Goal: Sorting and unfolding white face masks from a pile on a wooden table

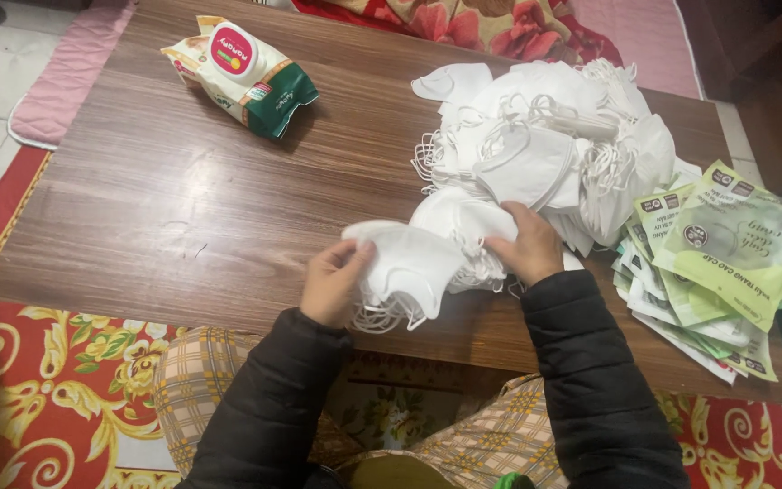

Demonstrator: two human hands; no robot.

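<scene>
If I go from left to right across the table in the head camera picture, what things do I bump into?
Wipes packet → left hand → white mask held in both hands → right hand → stack of green and white packets. The big pile of white masks sits farther back, over the middle and right.

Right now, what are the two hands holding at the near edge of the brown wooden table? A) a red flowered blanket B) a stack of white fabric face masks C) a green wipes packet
B: the left hand and right hand grip a stack of white fabric face masks, beside the bigger heap of white masks.
</scene>
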